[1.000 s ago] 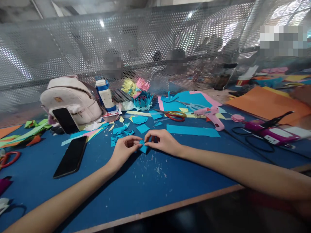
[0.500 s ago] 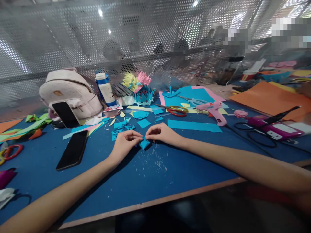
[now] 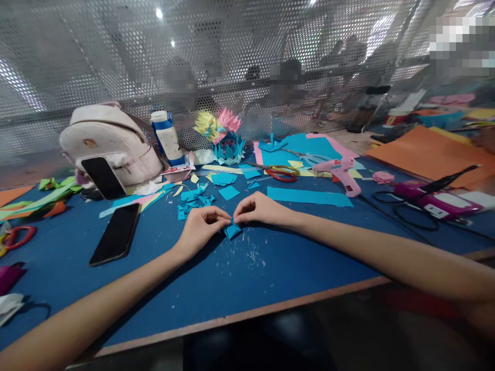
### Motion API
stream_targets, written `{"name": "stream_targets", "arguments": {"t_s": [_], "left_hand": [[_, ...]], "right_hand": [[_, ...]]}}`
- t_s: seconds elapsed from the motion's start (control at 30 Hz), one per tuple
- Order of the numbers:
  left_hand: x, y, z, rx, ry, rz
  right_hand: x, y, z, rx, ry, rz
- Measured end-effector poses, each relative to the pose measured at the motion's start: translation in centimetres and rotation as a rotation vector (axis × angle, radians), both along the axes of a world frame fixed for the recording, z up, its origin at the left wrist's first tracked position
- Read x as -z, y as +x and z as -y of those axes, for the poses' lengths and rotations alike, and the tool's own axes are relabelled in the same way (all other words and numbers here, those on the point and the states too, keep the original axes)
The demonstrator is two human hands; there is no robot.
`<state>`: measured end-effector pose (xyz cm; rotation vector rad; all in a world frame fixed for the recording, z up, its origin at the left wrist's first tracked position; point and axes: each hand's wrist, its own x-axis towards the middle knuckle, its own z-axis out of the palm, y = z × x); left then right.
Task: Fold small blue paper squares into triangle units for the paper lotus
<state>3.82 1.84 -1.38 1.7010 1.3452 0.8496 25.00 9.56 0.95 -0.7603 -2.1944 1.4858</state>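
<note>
Pinching one small folded blue paper (image 3: pixel 232 231), front and centre over the table (image 3: pixel 201 309): your left hand (image 3: pixel 200 229) and right hand (image 3: pixel 260 209), fingers of each drawn narrow upon it, fingertips nearly meeting. Altered: the paper shows a broader face than a second ago, when it tapered to a point toward you. Unmoved, beyond your hands: blue scraps (image 3: pixel 193 194), left; blue strip (image 3: pixel 309 197), right. Farther: one pink glue gun (image 3: pixel 344 171). Farther still: one blue paper flower (image 3: pixel 229 150), before a perforated screen (image 3: pixel 127 62).
</note>
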Motion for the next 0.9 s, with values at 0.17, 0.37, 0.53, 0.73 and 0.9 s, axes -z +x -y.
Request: {"name": "stream_targets", "arguments": {"t_s": [0.17,0.37,0.53,0.73,0.9], "left_hand": [[0.2,-0.1,-0.1,0.02,0.014,-0.013],[0.0,0.0,0.1,0.03,0.033,-0.012],[-0.3,0.1,0.3,0.024,0.017,-0.013],[-0.5,-0.3,-0.3,0.014,-0.031,-0.042],[-1.3,-0.8,-1.1,0.066,-0.1,-0.091]], "right_hand": [[-0.1,0.1,0.0,-0.012,0.02,0.014],[-0.3,0.1,0.1,-0.023,0.029,0.016],[-0.2,0.1,0.2,-0.014,0.042,0.004],[0.0,0.1,0.2,-0.021,0.056,-0.003],[-0.1,0.1,0.3,-0.033,0.058,0.003]]}}
